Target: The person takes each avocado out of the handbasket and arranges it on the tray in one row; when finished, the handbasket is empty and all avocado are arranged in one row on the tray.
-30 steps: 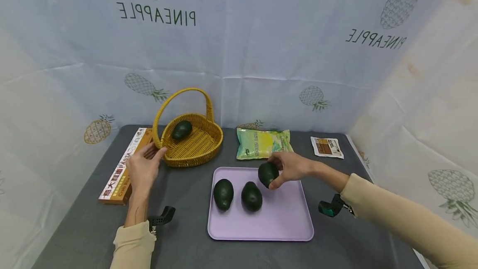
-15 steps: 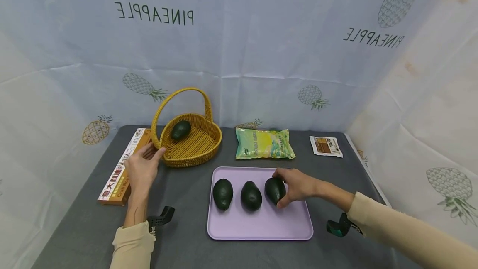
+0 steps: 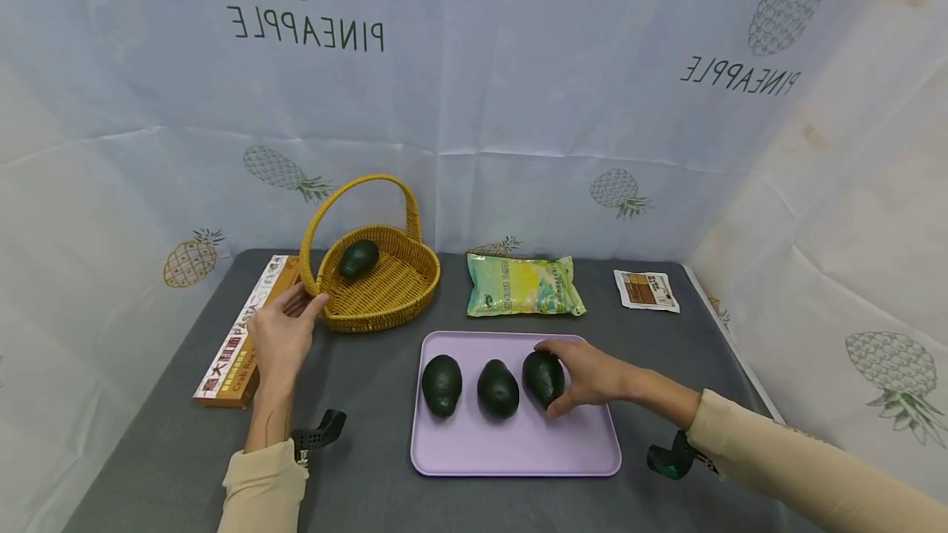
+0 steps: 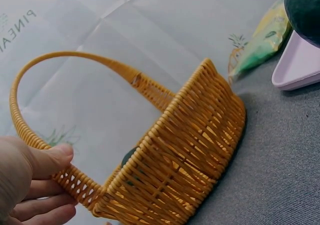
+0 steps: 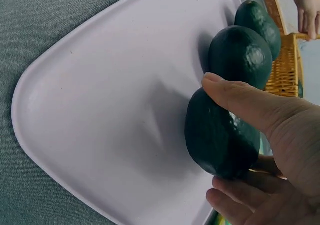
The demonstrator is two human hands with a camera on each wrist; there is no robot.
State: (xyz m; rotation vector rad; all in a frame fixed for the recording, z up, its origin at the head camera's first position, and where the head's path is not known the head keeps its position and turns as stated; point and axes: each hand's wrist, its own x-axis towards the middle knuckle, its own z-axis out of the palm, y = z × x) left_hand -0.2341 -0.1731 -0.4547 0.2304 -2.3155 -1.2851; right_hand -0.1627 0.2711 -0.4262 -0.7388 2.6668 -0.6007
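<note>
Behind the grey table (image 3: 370, 451) hangs a pale cloth (image 3: 518, 89), printed with pineapple drawings (image 3: 272, 165) and with the word PINEAPPLE (image 3: 305, 30), which reads backwards. With my right hand (image 3: 596, 373) I hold one dark green avocado (image 3: 543, 378): the thumb is on one side of it and the fingers are on the other, closed against its skin. This fruit is at the back right part of the lilac tray (image 3: 518, 452); whether it rests its weight there, I cannot tell. Two more fruits, the middle avocado (image 3: 498, 389) and the left avocado (image 3: 442, 386), lie on the tray beside it, so the three make a row, with small gaps between them.

My left hand (image 3: 283, 336) pinches the yellow woven basket (image 3: 378, 321) at the low left end of its handle (image 3: 309, 253), which is between my thumb and fingers. Inside the basket, toward its left side, lies another avocado (image 3: 359, 259). Left of the basket is a long pasta box (image 3: 244, 344), partly hidden by my hand. Beyond the tray lies a green and yellow packet (image 3: 524, 286), and farther to the right a small white and brown sachet (image 3: 647, 291).
</note>
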